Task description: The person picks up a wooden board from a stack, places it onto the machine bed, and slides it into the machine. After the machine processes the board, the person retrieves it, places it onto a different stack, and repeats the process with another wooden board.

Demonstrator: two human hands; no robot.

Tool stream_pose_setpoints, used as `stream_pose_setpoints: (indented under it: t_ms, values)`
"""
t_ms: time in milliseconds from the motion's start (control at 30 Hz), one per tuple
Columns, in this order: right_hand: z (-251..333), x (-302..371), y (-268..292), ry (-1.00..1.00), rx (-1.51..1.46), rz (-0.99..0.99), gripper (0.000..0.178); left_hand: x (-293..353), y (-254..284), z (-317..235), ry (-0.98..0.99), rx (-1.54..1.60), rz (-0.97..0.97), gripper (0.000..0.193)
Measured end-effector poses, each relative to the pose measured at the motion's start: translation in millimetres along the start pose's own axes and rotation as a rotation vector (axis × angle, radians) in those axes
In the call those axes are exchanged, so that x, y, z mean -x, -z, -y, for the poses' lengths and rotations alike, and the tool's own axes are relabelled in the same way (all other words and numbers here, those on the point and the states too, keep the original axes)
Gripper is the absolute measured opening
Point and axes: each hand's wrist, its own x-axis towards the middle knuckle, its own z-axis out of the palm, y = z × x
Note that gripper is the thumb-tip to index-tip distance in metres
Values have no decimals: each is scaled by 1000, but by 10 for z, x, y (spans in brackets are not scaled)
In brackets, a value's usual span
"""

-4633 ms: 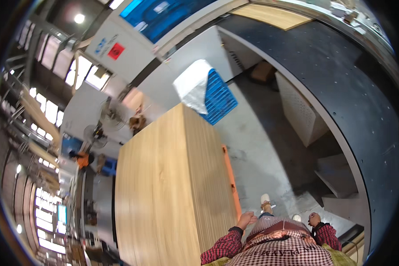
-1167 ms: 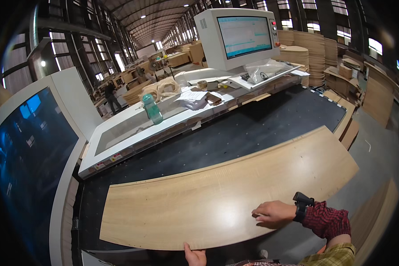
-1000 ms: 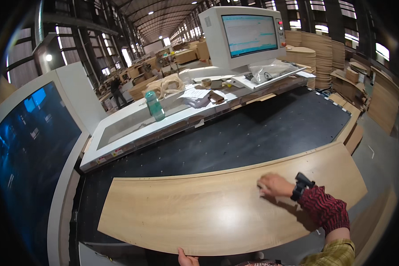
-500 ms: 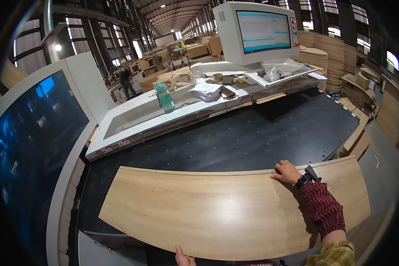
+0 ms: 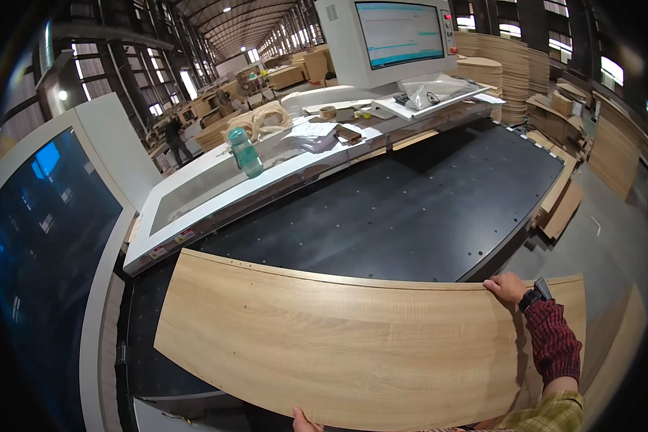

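A long wood-grain panel (image 5: 353, 338) lies across the near side of a black machine table (image 5: 381, 209), its right end reaching past the table's edge. Along its far side runs a narrow groove, and a few small holes dot its left part. My right hand (image 5: 507, 286) grips the far edge toward the right end, fingers curled over it. On that wrist is a dark watch (image 5: 531, 297). At the near edge my left hand (image 5: 306, 420) holds the panel with the thumb on top; its other fingers are hidden below.
Beyond the table, a white machine beam (image 5: 216, 191) carries a green bottle (image 5: 245, 153), papers (image 5: 313, 135) and a tape roll (image 5: 327, 112). A monitor (image 5: 399, 36) stands at the back. A dark-windowed machine cover (image 5: 50, 237) rises at left. Stacked boards (image 5: 497, 68) stand back right.
The panel has shifted right relative to the table, with more of its right end past the edge. My right hand sits farther right along the far edge. The view has also moved.
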Motion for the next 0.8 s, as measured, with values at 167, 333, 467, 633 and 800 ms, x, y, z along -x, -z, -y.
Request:
stream_pose_setpoints:
  t_ms: [167,333,467,633,800]
  values:
    - [-25,503,-154,-145,107,-141,46,-154,214,-293,29,122,51,40]
    - [-129,1193,266,-281,-11,-306,39,-133,-201,-528,35,171,118,41]
    - [-207,1937,990,-345,140,-439,39,88,-666,-325,35,128,206,42]
    - [-379,2902,1714,-424,330,-617,39,-114,-973,247,-264,-152,679,52]
    - [-522,4369,2182,-690,427,-719,38,399,-2068,755,254,-9,745,53]
